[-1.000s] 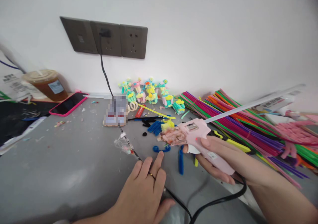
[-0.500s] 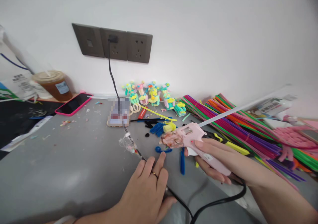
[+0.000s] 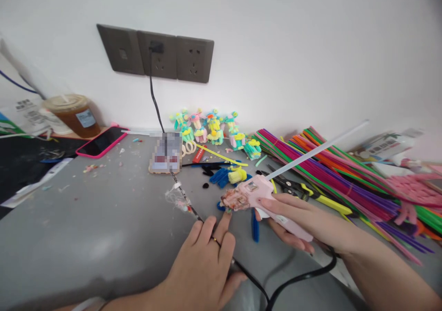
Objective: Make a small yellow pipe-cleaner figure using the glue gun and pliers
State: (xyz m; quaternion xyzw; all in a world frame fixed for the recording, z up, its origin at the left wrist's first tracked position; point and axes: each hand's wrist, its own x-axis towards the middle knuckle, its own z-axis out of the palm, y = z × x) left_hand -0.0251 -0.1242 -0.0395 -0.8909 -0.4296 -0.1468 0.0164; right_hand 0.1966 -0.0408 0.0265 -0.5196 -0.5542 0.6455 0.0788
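My right hand [image 3: 293, 219] is wrapped round a pink hot glue gun [image 3: 265, 196], with a long translucent glue stick [image 3: 317, 150] standing out of its back. The gun's crusted, brownish nozzle end points left, just above a curled blue pipe cleaner piece [image 3: 220, 205], which it partly covers. My left hand [image 3: 207, 265] lies palm down with its fingers stretched over a black cable [image 3: 189, 205]. One fingertip is close beneath the nozzle. A straight blue piece [image 3: 255, 228] lies between the hands. Behind the gun are a blue piece [image 3: 219, 177] and a yellow piece [image 3: 236, 175].
Small pastel pipe-cleaner figures [image 3: 214, 127] stand by the wall. Bundled pipe cleaners [image 3: 321, 182] and yellow-black pliers [image 3: 324, 200] lie right. Left are a pink-cased phone [image 3: 103, 143] and a drink cup [image 3: 74, 115]. A blurred-out phone-like object [image 3: 165, 152] lies under the cable.
My right hand has brought the glue gun slightly left and down, so its nozzle now covers part of the curled blue piece. My left hand has hardly moved.
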